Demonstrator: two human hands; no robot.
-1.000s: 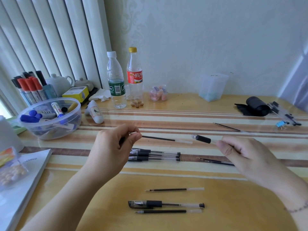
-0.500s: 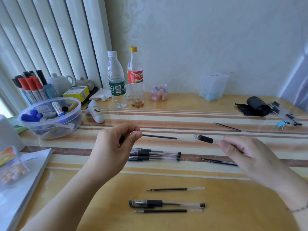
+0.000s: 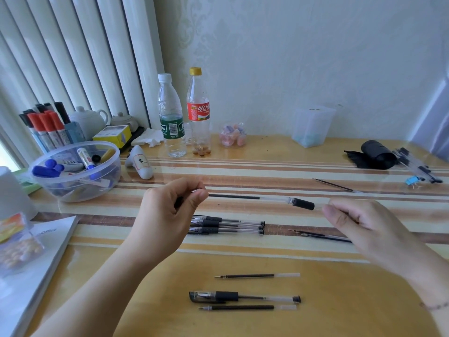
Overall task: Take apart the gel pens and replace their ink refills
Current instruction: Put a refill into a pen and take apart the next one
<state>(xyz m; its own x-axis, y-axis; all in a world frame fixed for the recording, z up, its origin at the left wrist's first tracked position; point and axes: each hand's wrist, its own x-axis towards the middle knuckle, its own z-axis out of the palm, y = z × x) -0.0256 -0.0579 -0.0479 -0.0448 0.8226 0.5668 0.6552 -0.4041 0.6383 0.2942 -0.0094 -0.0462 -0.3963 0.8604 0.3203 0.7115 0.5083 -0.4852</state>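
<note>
Left hand [image 3: 165, 215]: thumb and forefinger pinched on the tip end of a refill [image 3: 234, 197], remaining fingers curled. Right hand [image 3: 359, 224]: fingers closed round the rear of a clear pen barrel [image 3: 301, 203], black grip sleeve foremost. Both items held above the table, long axes on one near-horizontal line running left to right; the refill's clear tail lies at, and perhaps just inside, the barrel mouth, though how deep cannot be told. The refill must travel rightward along that line; the right hand is the nearer to the junction. Below them: a row of assembled gel pens [image 3: 226, 224] side by side; loose refills [image 3: 320, 235] under the right hand; nearer the onlooker, one capped pen [image 3: 243, 296] between two spare refills [image 3: 257, 276]. Surface: a glossy yellow table [image 3: 315, 300] crossed by a striped runner. Room: marker bowl [image 3: 75, 171] at left, two bottles [image 3: 171, 117] against a pale wall, vertical blinds [image 3: 73, 57] behind.
</note>
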